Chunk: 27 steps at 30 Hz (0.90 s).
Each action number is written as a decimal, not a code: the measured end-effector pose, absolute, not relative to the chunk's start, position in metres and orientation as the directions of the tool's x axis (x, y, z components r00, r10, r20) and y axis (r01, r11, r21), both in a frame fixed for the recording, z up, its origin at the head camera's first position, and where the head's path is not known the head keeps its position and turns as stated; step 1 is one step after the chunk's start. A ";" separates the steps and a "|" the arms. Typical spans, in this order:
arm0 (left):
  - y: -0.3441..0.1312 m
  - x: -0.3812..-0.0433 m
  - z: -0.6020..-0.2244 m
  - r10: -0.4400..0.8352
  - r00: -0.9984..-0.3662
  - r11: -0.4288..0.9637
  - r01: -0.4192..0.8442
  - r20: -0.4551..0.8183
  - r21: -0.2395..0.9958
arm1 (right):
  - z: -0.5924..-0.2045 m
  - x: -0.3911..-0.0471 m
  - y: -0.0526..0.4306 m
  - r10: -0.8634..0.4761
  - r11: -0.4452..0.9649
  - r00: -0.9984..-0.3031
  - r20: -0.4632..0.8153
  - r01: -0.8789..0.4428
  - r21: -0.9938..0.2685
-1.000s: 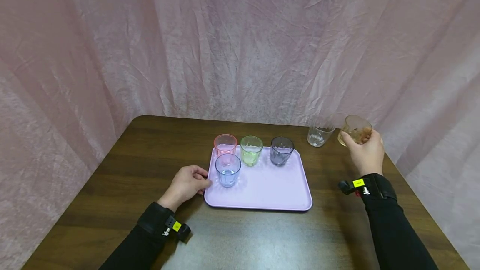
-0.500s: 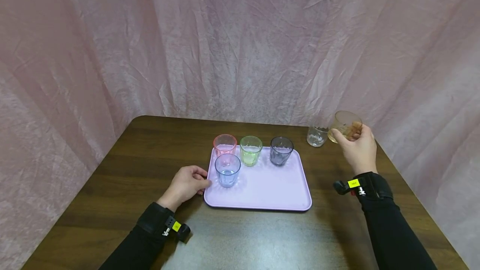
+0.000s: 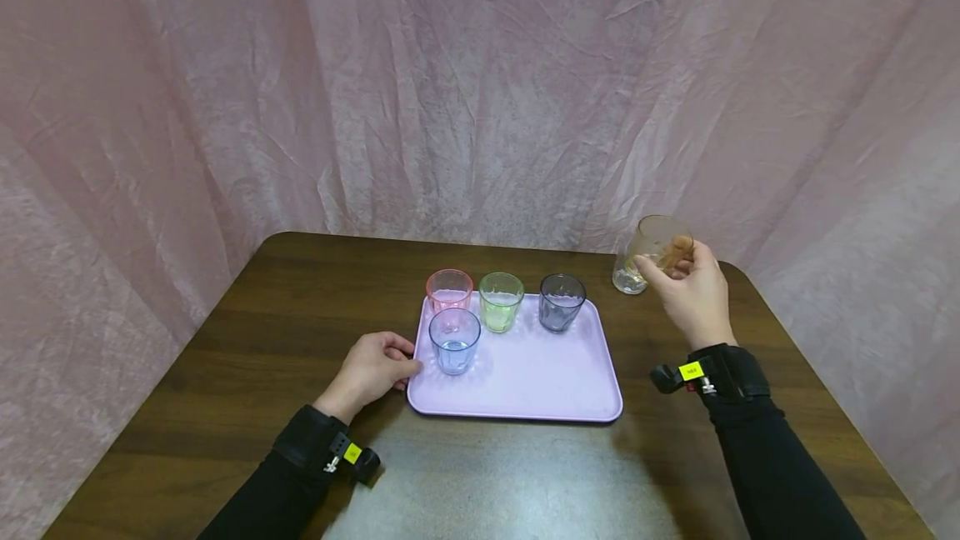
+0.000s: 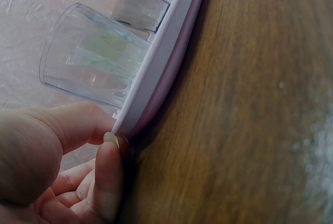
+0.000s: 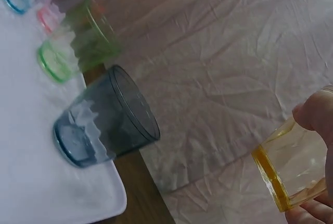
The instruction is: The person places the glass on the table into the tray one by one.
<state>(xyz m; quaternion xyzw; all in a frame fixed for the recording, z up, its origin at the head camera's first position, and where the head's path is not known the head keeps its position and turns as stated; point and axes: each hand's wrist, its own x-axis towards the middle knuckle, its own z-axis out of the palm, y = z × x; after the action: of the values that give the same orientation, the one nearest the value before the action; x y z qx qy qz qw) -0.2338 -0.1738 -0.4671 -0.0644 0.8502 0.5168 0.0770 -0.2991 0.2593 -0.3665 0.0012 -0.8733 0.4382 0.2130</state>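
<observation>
My left hand [image 3: 371, 369] pinches the left rim of a pale purple tray [image 3: 536, 377] between thumb and fingers, as the left wrist view shows. Four-sided and low, the tray bears a red glass [image 3: 448, 280], a green glass [image 3: 501, 305], a dark grey glass [image 3: 561, 307] and, nearest my left hand, a blue glass [image 3: 455, 344]. With its fingers and thumb, my right hand [image 3: 693, 294] grips a yellow tumbler [image 5: 299, 166], raised beyond the tray's far right corner. In the head view this tumbler overlaps a clear glass [image 3: 627, 280] standing on the table and hides part of it.
The tray lies on a dark brown wooden table [image 3: 315, 290] with a rounded far corner. Behind the table's far edge hangs a pink velvety curtain [image 3: 450, 107]. Wrist cameras are strapped over both black sleeves [image 3: 772, 448].
My right hand has carried the yellow tumbler leftward and slightly up, from the right of the clear glass to in front of it. The left hand keeps its hold on the tray.
</observation>
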 end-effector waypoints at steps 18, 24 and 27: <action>-0.174 -0.234 -0.467 -0.030 -0.979 0.457 -0.191 -0.200 0.869 | -0.371 -0.290 0.227 0.058 0.587 -0.925 0.375 -0.272 -0.762; -0.174 -0.234 -0.468 -0.033 -0.980 0.463 -0.187 -0.194 0.866 | -0.374 -0.286 0.216 0.021 0.549 -0.920 0.391 -0.316 -0.773; -0.174 -0.234 -0.468 -0.033 -0.980 0.465 -0.188 -0.196 0.865 | -0.374 -0.282 0.210 -0.002 0.543 -0.921 0.390 -0.329 -0.773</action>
<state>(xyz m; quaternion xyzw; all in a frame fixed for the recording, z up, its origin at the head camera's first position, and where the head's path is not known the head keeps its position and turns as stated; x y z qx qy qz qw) -0.2345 -0.1739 -0.4680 -0.0648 0.8525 0.5131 0.0760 -0.2818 0.2102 -0.3743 0.0961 -0.8608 0.4683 0.1744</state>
